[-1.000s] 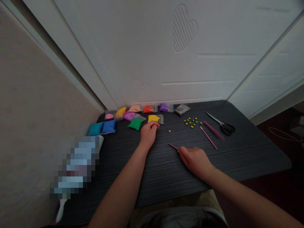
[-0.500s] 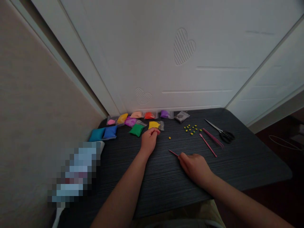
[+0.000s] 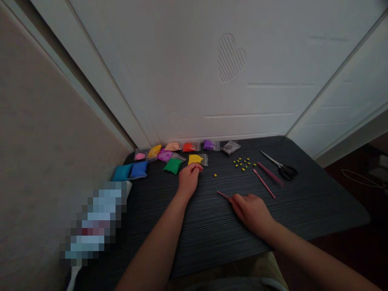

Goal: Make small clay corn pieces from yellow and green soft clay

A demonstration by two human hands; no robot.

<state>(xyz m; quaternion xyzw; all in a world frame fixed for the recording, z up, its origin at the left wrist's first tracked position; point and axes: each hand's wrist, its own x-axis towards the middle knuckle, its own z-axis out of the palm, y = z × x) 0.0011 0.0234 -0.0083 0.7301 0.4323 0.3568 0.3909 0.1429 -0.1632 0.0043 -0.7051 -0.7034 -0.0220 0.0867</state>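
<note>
My left hand (image 3: 189, 178) rests on the dark table just in front of a bag of yellow clay (image 3: 194, 159). Its fingers are curled together, and whatever they may pinch is too small or hidden to make out. My right hand (image 3: 251, 212) is closed around a thin pink stick-shaped tool (image 3: 223, 195), whose tip points left over the table. Between and beyond the hands lies a small yellow ball (image 3: 215, 175). Farther right sits a loose group of several tiny yellow-and-green pieces (image 3: 241, 164).
Bags of coloured clay line the back, among them green (image 3: 173, 165), blue (image 3: 139, 169) and red (image 3: 188, 147). At right lie a second pink tool (image 3: 264, 184), pink tweezers (image 3: 270, 174) and black-handled scissors (image 3: 286, 171). A blurred-out object (image 3: 97, 218) stands at left; a white panel (image 3: 182, 72) rises behind.
The view has shifted slightly. My right hand, with the pink tool, has moved a little to the right across the table. My left hand stays nearly in place.
</note>
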